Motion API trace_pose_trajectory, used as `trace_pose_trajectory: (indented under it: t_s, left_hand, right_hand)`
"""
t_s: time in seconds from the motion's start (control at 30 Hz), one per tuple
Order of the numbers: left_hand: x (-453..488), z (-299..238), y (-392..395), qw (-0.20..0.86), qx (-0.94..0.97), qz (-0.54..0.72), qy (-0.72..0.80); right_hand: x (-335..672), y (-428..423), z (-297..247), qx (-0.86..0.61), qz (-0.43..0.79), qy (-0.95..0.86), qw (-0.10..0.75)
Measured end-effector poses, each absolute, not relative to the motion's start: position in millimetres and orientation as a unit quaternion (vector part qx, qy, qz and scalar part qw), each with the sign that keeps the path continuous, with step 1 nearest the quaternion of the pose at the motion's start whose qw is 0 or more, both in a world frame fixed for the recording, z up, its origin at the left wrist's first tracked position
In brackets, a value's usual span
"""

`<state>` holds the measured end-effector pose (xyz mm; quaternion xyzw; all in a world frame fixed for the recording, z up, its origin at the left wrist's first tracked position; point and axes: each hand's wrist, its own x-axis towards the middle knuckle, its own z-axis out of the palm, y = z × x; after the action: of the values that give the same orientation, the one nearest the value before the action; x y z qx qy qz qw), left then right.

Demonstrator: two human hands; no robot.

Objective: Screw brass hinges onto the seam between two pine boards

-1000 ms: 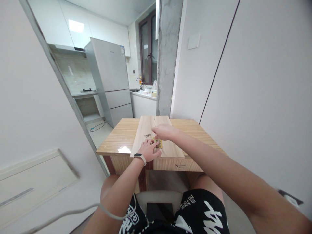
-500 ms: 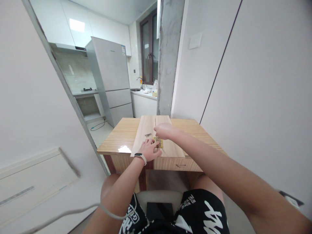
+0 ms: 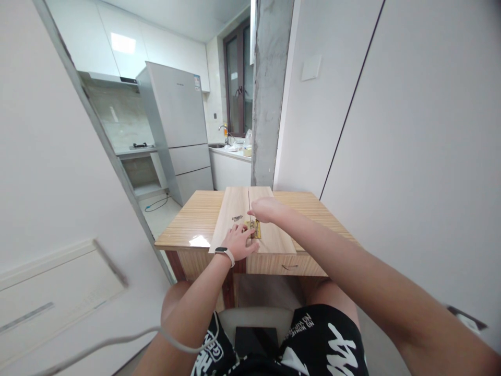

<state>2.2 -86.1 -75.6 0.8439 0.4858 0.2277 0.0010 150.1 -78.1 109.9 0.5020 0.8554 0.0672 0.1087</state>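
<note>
Two pale wooden boards, a left one (image 3: 221, 230) and a right one (image 3: 277, 241), lie side by side with a thin seam between them. A yellow, brass-like hinge (image 3: 258, 230) sits across the seam. My left hand (image 3: 239, 241), wearing a wristband, rests on the boards with its fingers spread, fingertips at the hinge. Just above the hinge is my right hand (image 3: 265, 209), fingers closed and pointing down; what they hold, if anything, is hidden. On the left board, a small pile of dark screws (image 3: 237, 218) lies beyond my left fingers.
The boards lie on a wood-grain table (image 3: 188, 219) with a drawer (image 3: 301, 265) at its front. A pale cable (image 3: 129, 334) crosses my left forearm. A wall (image 3: 410, 156) rises at the right; a fridge (image 3: 180, 115) stands beyond the table.
My right hand has turned slightly at the wrist above the hinge, its fingers still closed. My left hand keeps its place on the boards. The view has shifted a little.
</note>
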Motion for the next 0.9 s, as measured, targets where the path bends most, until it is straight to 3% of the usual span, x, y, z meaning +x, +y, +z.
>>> trace_pose_trajectory:
  t_s: [0.37, 0.57, 0.9]
  left_hand:
    - [4, -76, -86, 0.004, 0.841, 0.224, 0.493]
    - [4, -77, -85, -0.001, 0.842, 0.233, 0.486]
    - [5, -76, -85, 0.002, 0.843, 0.23, 0.486]
  right_hand:
    - [153, -82, 114, 0.422, 0.064, 0.894, 0.138]
    - [158, -76, 103, 0.477, 0.083, 0.871, 0.079]
    - [150, -82, 112, 0.47, 0.1, 0.869, 0.119]
